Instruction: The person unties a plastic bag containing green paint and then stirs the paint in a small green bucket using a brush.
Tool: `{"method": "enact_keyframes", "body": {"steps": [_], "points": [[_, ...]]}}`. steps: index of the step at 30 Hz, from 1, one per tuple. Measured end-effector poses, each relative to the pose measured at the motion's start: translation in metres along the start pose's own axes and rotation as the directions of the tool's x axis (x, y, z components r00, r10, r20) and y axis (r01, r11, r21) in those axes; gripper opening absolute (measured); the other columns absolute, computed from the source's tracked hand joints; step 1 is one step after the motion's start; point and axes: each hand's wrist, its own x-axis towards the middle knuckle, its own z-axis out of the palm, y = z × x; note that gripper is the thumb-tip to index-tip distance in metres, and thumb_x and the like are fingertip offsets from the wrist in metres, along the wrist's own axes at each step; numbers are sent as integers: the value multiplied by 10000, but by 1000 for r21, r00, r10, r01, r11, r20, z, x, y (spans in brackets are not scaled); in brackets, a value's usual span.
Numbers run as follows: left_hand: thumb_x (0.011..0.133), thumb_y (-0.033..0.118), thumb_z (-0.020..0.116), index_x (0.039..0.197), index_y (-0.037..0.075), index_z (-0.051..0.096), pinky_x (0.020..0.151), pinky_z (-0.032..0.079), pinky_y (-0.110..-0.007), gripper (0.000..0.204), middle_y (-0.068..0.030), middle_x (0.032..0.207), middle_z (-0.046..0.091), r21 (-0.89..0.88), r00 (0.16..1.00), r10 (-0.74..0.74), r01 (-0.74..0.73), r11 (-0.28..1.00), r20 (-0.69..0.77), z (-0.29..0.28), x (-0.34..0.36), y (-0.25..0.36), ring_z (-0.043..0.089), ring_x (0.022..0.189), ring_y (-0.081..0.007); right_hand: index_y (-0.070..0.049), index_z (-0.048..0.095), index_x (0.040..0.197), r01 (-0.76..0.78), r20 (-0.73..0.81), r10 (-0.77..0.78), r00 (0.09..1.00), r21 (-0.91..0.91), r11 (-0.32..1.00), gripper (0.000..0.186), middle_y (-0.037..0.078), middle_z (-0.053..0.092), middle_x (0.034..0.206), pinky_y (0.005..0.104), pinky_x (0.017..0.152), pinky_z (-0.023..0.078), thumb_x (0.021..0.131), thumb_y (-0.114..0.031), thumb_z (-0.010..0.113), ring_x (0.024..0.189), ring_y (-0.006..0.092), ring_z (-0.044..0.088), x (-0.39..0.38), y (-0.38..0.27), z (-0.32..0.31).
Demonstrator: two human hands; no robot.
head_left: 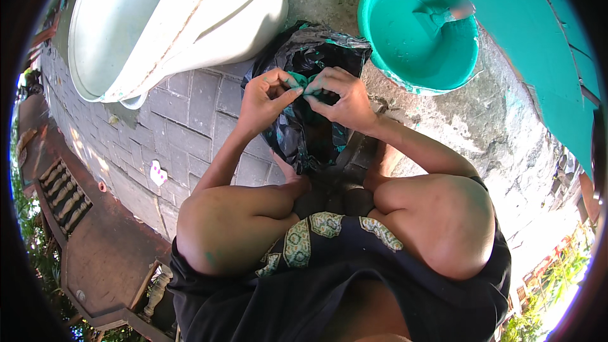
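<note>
- Between the fingertips of both hands, over the mouth of a black plastic bag [288,133], is a small teal-stained scrap [297,80]; whether it is part of the bag cannot be told.
- The left hand [269,98] pinches the scrap between thumb and fingers; the right hand [343,98] pinches it from the other side, the fingertips of both nearly meeting.
- Below the grip, the bag sits crumpled between the person's bare feet, teal smears on its folds.
- Left of and under the grip, grey paving blocks [206,102] make up the ground; a small white patch [158,173] shows farther left.
- Right of the grip, the ground turns to rough, pale concrete [465,130], brightly lit.
- Up and left stands a large white container [237,16]; up and right, a bucket [369,44] of teal paint with a brush [437,19] in it.
- Far right of the grip spreads a teal surface [538,44].
- Far left and lower, a brown structure [104,259] carries pale balusters [63,193], with greenery [35,215] beyond.
</note>
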Motion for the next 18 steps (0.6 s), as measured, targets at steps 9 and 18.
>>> {"method": "enact_keyframes", "body": {"steps": [9,18], "points": [[854,-29,721,830,25,647,551,347,-167,95,4,880,695,-99,1000,11,-10,995,12,1,4,-4,464,628,22,-86,701,861,2,36,0,999,-59,998,193,46,664,877,354,744,521,702,-20,788,812,242,635,2,1,-2],[880,-33,703,855,35,654,730,452,-209,87,-34,987,707,36,997,-68,67,997,33,-2,2,-3,576,844,-39,-74,671,869,137,64,-129,990,-133,982,218,40,622,912,370,709,558,687,-55,790,841,253,632,6,7,-5]]}}
